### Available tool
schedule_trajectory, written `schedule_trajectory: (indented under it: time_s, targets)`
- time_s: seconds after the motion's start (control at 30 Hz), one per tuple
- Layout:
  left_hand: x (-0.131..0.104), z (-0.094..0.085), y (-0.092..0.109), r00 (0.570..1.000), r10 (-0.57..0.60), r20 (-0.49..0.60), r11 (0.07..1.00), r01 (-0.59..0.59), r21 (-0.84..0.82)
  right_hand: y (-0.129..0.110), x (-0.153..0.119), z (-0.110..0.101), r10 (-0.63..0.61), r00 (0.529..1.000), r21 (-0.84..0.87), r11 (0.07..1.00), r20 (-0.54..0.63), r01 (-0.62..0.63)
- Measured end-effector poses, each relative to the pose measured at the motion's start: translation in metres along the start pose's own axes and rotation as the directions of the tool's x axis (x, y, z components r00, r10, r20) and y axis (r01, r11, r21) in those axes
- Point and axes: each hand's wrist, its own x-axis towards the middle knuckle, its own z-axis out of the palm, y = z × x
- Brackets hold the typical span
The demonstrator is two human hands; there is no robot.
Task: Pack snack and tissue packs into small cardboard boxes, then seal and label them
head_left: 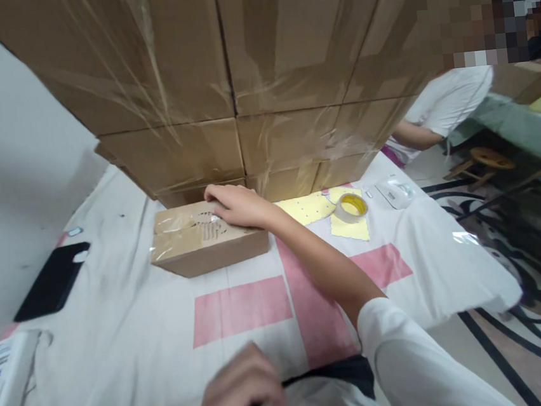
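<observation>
A small cardboard box (192, 242), with clear tape and dark printed marks on top, lies on the white and pink cloth. Over its far top edge curls my right hand (238, 206), its fingertips bent down and partly hidden. Near my body at the bottom, my left hand (243, 387) is blurred, with the fingers bent inward. Something dark shows at its lower side, too smeared to name. A roll of clear tape (344, 210) lies on yellow paper (307, 209) to the right of the box.
Large taped cardboard boxes (288, 137) stand stacked behind the small box. At left are a black phone-shaped item (51, 285) and a white printed device (9, 375). A white gadget (394, 195) sits at right. Beyond the cloth are a person in white (456, 99) and a wooden stool (491, 159).
</observation>
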Motion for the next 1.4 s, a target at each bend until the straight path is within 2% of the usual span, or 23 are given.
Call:
schedule_trajectory:
  time_s: [0.07, 0.1, 0.17, 0.2, 0.23, 0.3, 0.37, 0.43, 0.5, 0.53, 0.57, 0.6, 0.67, 0.7, 0.77, 0.83, 0.97, 1.13, 1.27, 1.33, 1.4]
  targets:
    - [0.024, 0.007, -0.019, 0.995, 0.055, -0.084, 0.998, -0.052, 0.041, -0.001, 0.001, 0.002, 0.022, 0.999, 0.011, 1.000, -0.023, -0.021]
    - [0.038, 0.010, -0.029, 0.981, 0.097, -0.169, 0.990, -0.077, 0.121, -0.002, 0.001, 0.003, 0.025, 0.999, 0.013, 1.000, -0.033, -0.025]
    - [0.066, 0.014, -0.048, 0.924, 0.213, -0.317, 0.921, -0.081, 0.382, -0.005, -0.003, 0.003, 0.011, 0.995, -0.004, 1.000, -0.097, -0.011]
    - [0.078, 0.016, -0.057, 0.905, 0.266, -0.331, 0.858, -0.066, 0.510, -0.007, -0.008, 0.002, -0.001, 0.987, -0.021, 1.000, -0.162, -0.003]
    - [0.089, 0.018, -0.065, 0.906, 0.288, -0.309, 0.794, -0.045, 0.607, -0.007, -0.015, 0.000, -0.012, 0.971, -0.039, 0.999, -0.238, 0.003]
    - [0.105, 0.019, -0.078, 0.933, 0.252, -0.256, 0.721, -0.005, 0.693, -0.003, -0.040, -0.007, -0.017, 0.922, -0.059, 0.998, -0.387, -0.007]
    - [0.111, 0.021, -0.086, 0.953, 0.198, -0.231, 0.722, 0.017, 0.691, 0.012, -0.078, -0.016, 0.009, 0.877, -0.054, 0.998, -0.481, -0.039]
    - [0.111, 0.022, -0.092, 0.956, 0.180, -0.231, 0.729, 0.027, 0.684, 0.039, -0.125, -0.026, 0.062, 0.828, -0.043, 0.994, -0.558, -0.103]
    - [0.109, 0.023, -0.097, 0.955, 0.184, -0.233, 0.711, 0.034, 0.702, 0.075, -0.178, -0.038, 0.207, 0.708, 0.016, 0.964, -0.675, -0.266]
    - [0.107, 0.024, -0.099, 0.953, 0.188, -0.237, 0.698, 0.040, 0.715, 0.093, -0.204, -0.045, 0.328, 0.602, 0.084, 0.914, -0.728, -0.396]
    - [0.106, 0.024, -0.101, 0.951, 0.194, -0.239, 0.682, 0.044, 0.730, 0.112, -0.229, -0.052, 0.442, 0.477, 0.159, 0.837, -0.760, -0.523]
    - [0.105, 0.025, -0.104, 0.952, 0.199, -0.232, 0.667, 0.043, 0.744, 0.129, -0.253, -0.059, 0.487, 0.394, 0.195, 0.787, -0.780, -0.586]
    - [0.102, 0.027, -0.111, 0.946, 0.223, -0.235, 0.649, 0.036, 0.760, 0.158, -0.292, -0.072, 0.545, 0.278, 0.248, 0.702, -0.791, -0.668]
    - [0.101, 0.028, -0.114, 0.944, 0.233, -0.235, 0.645, 0.030, 0.764, 0.170, -0.307, -0.077, 0.567, 0.249, 0.262, 0.668, -0.785, -0.697]
    - [0.100, 0.031, -0.119, 0.932, 0.258, -0.256, 0.647, 0.030, 0.762, 0.189, -0.325, -0.084, 0.620, 0.230, 0.273, 0.607, -0.750, -0.746]
    - [0.099, 0.033, -0.123, 0.920, 0.269, -0.283, 0.654, 0.041, 0.755, 0.204, -0.329, -0.085, 0.672, 0.259, 0.258, 0.567, -0.694, -0.782]
    - [0.100, 0.036, -0.125, 0.911, 0.278, -0.305, 0.670, 0.044, 0.741, 0.230, -0.305, -0.081, 0.724, 0.327, 0.175, 0.523, -0.607, -0.834]
    - [0.098, 0.032, -0.129, 0.919, 0.302, -0.254, 0.628, 0.008, 0.779, 0.246, -0.273, -0.078, 0.724, 0.359, 0.077, 0.492, -0.589, -0.867]
    - [0.097, 0.027, -0.132, 0.928, 0.305, -0.213, 0.591, -0.009, 0.807, 0.232, -0.268, -0.087, 0.695, 0.317, 0.075, 0.471, -0.646, -0.879]
    - [0.097, 0.026, -0.132, 0.927, 0.298, -0.228, 0.598, 0.005, 0.801, 0.211, -0.265, -0.089, 0.662, 0.302, 0.085, 0.485, -0.686, -0.870]
    - [0.098, 0.026, -0.132, 0.925, 0.291, -0.243, 0.612, 0.015, 0.791, 0.182, -0.255, -0.084, 0.628, 0.310, 0.127, 0.551, -0.714, -0.824]
